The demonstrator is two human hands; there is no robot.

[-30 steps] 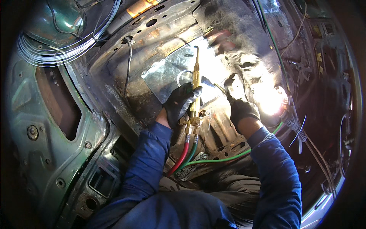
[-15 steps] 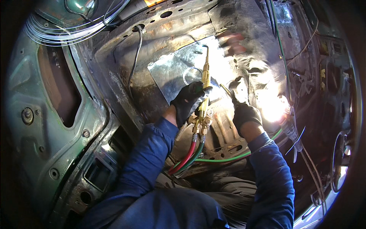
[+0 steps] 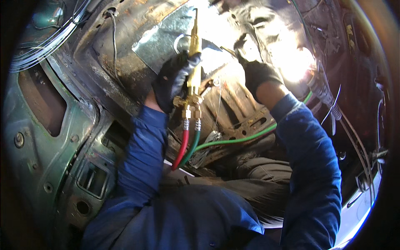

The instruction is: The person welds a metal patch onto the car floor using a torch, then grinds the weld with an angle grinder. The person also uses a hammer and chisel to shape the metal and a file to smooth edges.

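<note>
Gas torch [image 3: 194, 78] gripped in left fingers [image 3: 190, 65], slim tool [image 3: 228, 51] in right fingers [image 3: 250, 69], you're apparently positioning; next, hold steady.

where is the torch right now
In the head view, the torch is just left of upper centre, in the left hand, above its red hose and dark green hose.
</note>
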